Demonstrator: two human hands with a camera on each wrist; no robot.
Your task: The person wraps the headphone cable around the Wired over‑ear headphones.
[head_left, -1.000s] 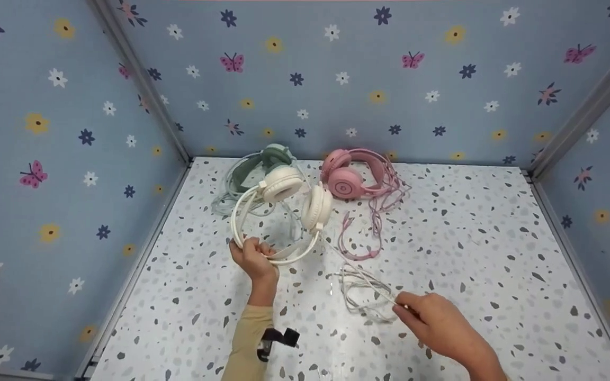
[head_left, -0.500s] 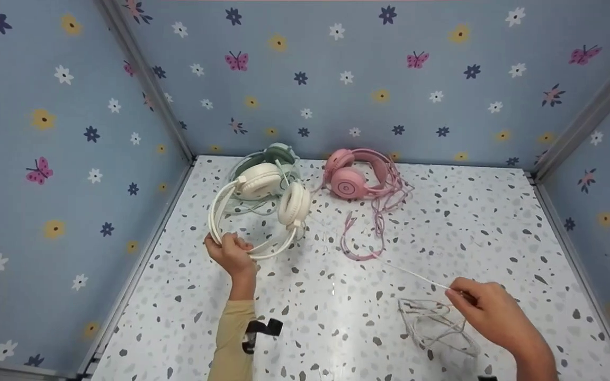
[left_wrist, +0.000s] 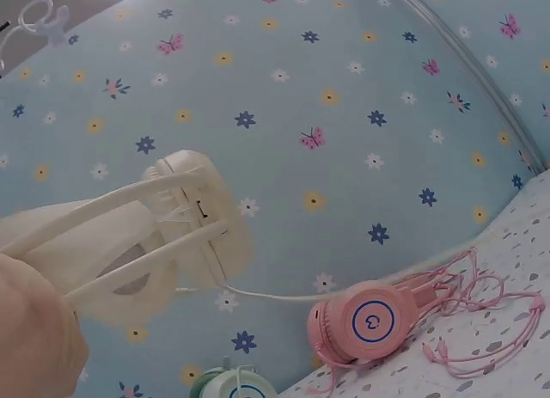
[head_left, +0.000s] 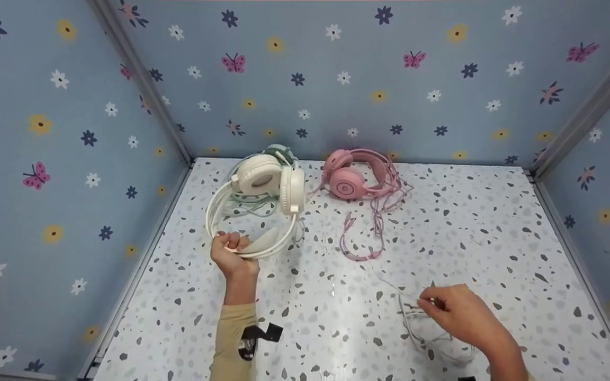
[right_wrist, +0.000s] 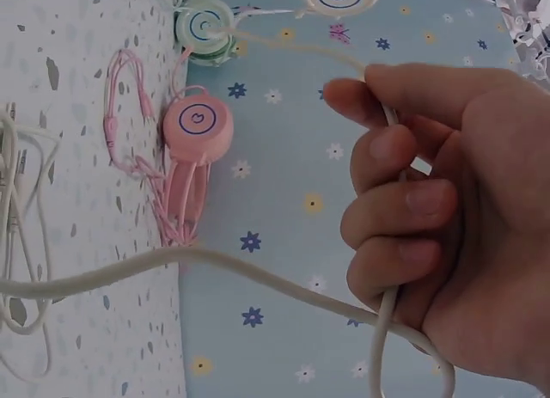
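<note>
- Left grip (head_left: 235, 259) clasps white headphones (head_left: 259, 170) by their headband (head_left: 263, 243).
- Right grip (head_left: 463, 315) curls round a white cable (right_wrist: 176, 256).
- Pink headphones (head_left: 346, 184): beyond and between both grips.

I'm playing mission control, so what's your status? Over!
Left hand grips white headphones, raised. Right hand holds white cord. Green headphones partly hidden behind white headphones in head view; pink headphones nearby.

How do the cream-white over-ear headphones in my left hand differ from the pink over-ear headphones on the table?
Your left hand holds the cream-white over-ear headphones up, while the pink over-ear headphones rest on the white speckled table. Your right hand grips the white pair's pale cable; the pink pair's thin pink cord lies loose on the table. Both have round ear cups and a headband.
</note>
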